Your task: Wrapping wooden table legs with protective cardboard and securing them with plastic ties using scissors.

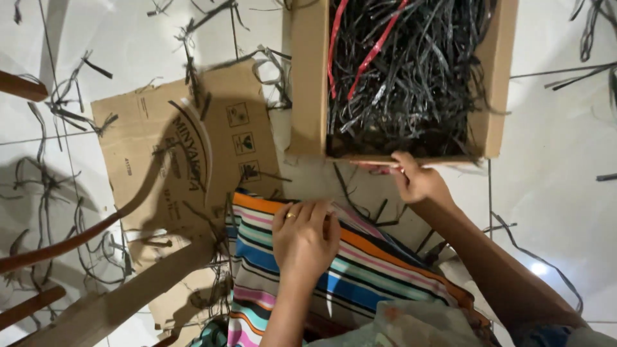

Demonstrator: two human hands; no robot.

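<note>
Head view: right hand (418, 181) is pinching a thin red strip (379, 168) at the near rim of the cardboard box (307, 83), which is holding tangled black and red strips just beyond the fingers. Left hand (303, 236) is lying curled on the striped cloth (366, 270); whether it grips anything, cannot tell. White tiled floor (553, 193) is lying open to the right of the grip, flattened cardboard (148, 128) and loose strips to its left.

We rest our left hand (304, 236) on striped cloth (360, 270); our right hand (416, 181) grips the box (307, 77) of black strips (411, 77).
</note>
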